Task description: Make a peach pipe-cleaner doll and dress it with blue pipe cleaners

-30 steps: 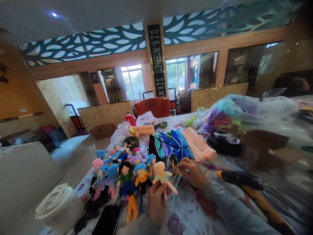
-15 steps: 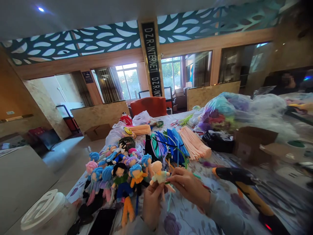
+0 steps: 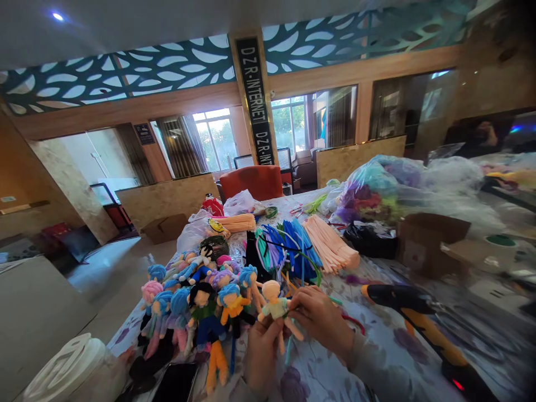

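Observation:
My left hand (image 3: 260, 353) is closed around the legs of a small pipe-cleaner doll (image 3: 274, 305) with a bald peach head and pale green top, holding it upright over the table. My right hand (image 3: 320, 316) meets the doll's side, fingers pinched on a green pipe cleaner (image 3: 311, 267) that arcs up behind it. Just left lies a heap of finished dolls (image 3: 196, 304) with blue, pink and black hair.
Bundles of blue pipe cleaners (image 3: 293, 245) and peach pipe cleaners (image 3: 330, 248) lie behind my hands. A black-and-orange glue gun (image 3: 412, 312) rests at right, a phone (image 3: 176, 382) and a white-lidded jar (image 3: 69, 371) at lower left. Cardboard box (image 3: 429, 243) and plastic bags (image 3: 385, 187) fill the right side.
My right hand drew back from the loose pipe cleaners with a green one and came up against the doll. The left hand kept the doll upright.

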`<state>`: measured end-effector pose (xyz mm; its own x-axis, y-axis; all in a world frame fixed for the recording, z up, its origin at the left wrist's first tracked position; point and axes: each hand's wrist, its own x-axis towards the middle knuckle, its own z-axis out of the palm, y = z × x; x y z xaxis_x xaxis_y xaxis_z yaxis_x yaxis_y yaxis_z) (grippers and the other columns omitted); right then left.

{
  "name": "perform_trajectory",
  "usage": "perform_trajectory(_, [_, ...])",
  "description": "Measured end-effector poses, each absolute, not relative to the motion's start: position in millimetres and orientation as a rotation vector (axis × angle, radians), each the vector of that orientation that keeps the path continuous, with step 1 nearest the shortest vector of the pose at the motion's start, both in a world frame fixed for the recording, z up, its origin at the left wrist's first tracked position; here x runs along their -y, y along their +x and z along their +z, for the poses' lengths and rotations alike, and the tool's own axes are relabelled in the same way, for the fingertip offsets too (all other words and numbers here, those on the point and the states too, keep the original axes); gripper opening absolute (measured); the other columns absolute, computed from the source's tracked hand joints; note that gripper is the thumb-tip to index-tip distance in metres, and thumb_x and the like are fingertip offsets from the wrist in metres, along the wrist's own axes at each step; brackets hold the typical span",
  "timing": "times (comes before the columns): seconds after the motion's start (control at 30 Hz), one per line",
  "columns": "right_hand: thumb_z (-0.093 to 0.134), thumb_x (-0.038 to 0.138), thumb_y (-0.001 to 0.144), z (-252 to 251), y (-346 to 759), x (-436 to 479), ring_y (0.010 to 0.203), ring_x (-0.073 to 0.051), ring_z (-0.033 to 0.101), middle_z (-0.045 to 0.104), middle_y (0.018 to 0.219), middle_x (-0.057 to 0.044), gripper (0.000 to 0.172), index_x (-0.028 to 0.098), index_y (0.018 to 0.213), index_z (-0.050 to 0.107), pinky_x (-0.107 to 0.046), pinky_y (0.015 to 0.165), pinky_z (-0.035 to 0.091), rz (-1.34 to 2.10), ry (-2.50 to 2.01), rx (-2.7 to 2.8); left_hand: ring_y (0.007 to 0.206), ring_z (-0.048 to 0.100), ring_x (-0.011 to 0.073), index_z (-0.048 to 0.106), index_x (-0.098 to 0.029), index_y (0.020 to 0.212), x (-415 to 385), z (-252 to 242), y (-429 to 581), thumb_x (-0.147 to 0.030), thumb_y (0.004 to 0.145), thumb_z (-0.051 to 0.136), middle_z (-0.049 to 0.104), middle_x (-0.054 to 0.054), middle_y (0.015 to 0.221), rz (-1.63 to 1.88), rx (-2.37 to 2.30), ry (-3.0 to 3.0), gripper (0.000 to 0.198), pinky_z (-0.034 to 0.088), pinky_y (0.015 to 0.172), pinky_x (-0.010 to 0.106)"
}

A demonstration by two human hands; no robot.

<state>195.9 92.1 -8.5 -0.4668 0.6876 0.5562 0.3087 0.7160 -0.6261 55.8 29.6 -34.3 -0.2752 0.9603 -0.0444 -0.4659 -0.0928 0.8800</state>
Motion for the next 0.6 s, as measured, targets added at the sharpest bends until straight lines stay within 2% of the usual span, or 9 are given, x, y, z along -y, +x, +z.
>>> perform_trajectory(0.2, [0.065, 0.022, 0.074, -15.1, 190.3, -90.0, 0.061, -0.015, 0.058, 0.065, 0.066, 0.0, 0.012, 0.02, 0.064, 0.058, -0.024, 0.056, 0.043, 0.922, -0.917, 1.821, 0.061, 0.058, 0.0148, 0.076, -0.014, 0.079, -27.3, -27.7, 57.7, -0.023, 0.062, 0.077, 0.07, 0.005, 0.069, 1.584, -0.965, 0.675, 0.02, 0.045, 0.062, 0.026])
perform_trajectory(0.4, [0.068, 0.031, 0.072, -18.0, 191.3, -93.8, 0.062, -0.015, 0.058, 0.065, 0.067, 0.0, 0.018, 0.017, 0.065, 0.06, -0.024, 0.058, 0.045, 1.194, -0.847, 1.713, 0.062, 0.058, 0.0133, 0.076, -0.014, 0.078, -25.8, -23.9, 58.5, -0.02, 0.062, 0.079, 0.069, 0.004, 0.068, 1.558, -0.877, 0.662, 0.018, 0.045, 0.061, 0.023])
perform_trajectory(0.6, [0.07, 0.039, 0.072, -20.9, 189.7, -93.6, 0.061, -0.014, 0.056, 0.062, 0.065, 0.001, 0.025, 0.017, 0.066, 0.06, -0.024, 0.056, 0.043, 1.325, -0.741, 1.644, 0.058, 0.057, 0.0109, 0.074, -0.014, 0.071, -25.2, -23.5, 59.7, -0.019, 0.06, 0.081, 0.066, 0.002, 0.064, 1.582, -0.849, 0.607, 0.015, 0.045, 0.057, 0.021])
